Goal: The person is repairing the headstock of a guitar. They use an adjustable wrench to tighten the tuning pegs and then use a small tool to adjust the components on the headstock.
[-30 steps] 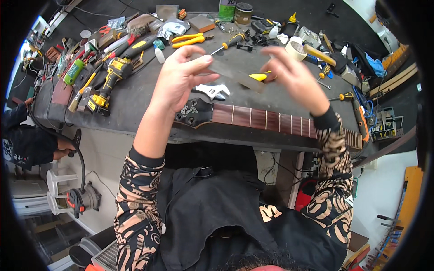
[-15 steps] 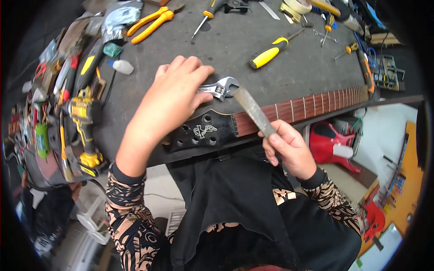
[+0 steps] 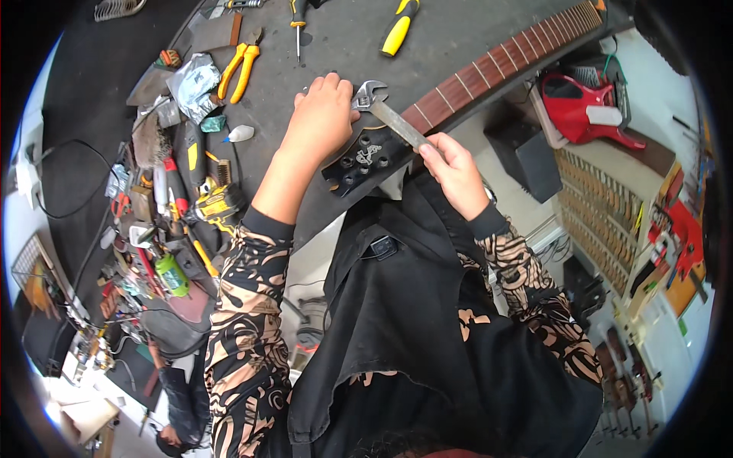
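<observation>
My left hand [image 3: 319,122] is closed over the handle of a silver adjustable wrench [image 3: 371,95], its jaw end poking out past my fingers. In my right hand [image 3: 456,169] is a flat grey metal file [image 3: 399,124], gripped at its near end between thumb and fingers. The file's far end lies at the wrench's jaws; whether they touch I cannot tell. Below both tools is a guitar neck [image 3: 489,69] with a dark red fretted fingerboard. Its black headstock [image 3: 359,162] has several round holes and a pale inlay, and sits at the bench's near edge.
Orange-handled pliers [image 3: 240,72], a screwdriver [image 3: 298,30] and a yellow-handled tool [image 3: 397,34] lie on the dark bench. A yellow cordless drill [image 3: 217,208] and crowded tools are at left. A red guitar body [image 3: 576,107] stands at right. Another person [image 3: 183,412] is at lower left.
The view has swung, bringing more of the left-hand clutter and the right side of the room into sight. Both hands still hold the wrench and the file, with the file's tip near the jaws.
</observation>
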A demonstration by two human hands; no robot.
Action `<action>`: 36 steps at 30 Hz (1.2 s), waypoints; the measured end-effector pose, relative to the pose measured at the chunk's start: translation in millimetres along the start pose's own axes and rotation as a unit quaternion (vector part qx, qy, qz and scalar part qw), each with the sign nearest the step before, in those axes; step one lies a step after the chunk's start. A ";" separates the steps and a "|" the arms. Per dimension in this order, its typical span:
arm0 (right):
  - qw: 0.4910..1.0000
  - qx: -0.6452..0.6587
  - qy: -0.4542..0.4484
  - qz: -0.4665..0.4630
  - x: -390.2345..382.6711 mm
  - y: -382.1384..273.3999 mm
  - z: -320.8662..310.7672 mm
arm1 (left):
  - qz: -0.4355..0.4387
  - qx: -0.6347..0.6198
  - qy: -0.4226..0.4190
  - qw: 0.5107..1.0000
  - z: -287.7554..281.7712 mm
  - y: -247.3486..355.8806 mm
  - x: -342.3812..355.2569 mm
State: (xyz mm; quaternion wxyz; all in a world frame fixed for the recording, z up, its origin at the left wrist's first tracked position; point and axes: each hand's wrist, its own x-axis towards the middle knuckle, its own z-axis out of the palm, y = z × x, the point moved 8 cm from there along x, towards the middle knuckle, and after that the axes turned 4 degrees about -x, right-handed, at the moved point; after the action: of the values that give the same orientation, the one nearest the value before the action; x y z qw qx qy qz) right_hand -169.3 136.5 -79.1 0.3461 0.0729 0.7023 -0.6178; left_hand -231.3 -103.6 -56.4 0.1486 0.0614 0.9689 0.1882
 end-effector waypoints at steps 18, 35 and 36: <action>0.988 -0.148 0.043 0.010 -1.9 2.2 -0.9 | 0.020 -0.006 0.140 0.990 -35.6 13.5 9.3; 0.924 -0.076 0.375 -0.008 -96.1 79.9 -155.2 | 0.360 -0.057 -0.045 0.930 -19.5 200.8 -51.1; 0.917 -0.003 0.399 0.008 -110.6 126.8 -185.2 | 0.398 -0.106 -0.064 0.909 -21.0 223.6 -58.7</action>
State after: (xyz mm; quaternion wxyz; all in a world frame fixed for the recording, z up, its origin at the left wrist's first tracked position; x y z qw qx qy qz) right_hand -92.6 371.2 -119.5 0.0422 0.3179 0.7836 -0.5322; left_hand -168.1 85.0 63.4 0.1290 0.4380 0.8267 0.3287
